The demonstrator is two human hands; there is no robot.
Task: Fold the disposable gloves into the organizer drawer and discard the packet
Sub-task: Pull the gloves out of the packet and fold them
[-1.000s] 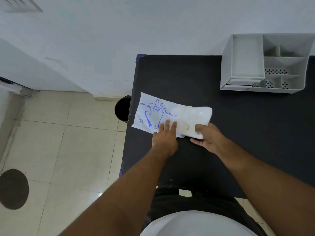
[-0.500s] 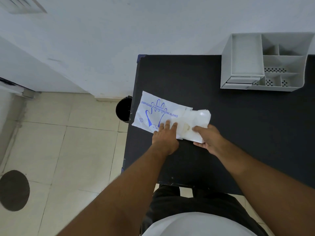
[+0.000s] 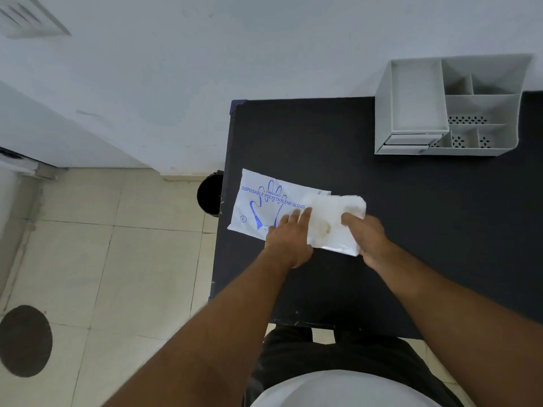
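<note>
Gloves (image 3: 332, 212) in right hand (image 3: 367, 239), left hand (image 3: 289, 239) pressing packet (image 3: 264, 201).

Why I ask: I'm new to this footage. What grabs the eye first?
A white, blue-printed packet lies near the left edge of the black table, the left hand pressing flat on it, the right hand gripping the gloves at its right end. A grey organizer sits at the table's far right; a black bin stands on the floor at its left.
</note>
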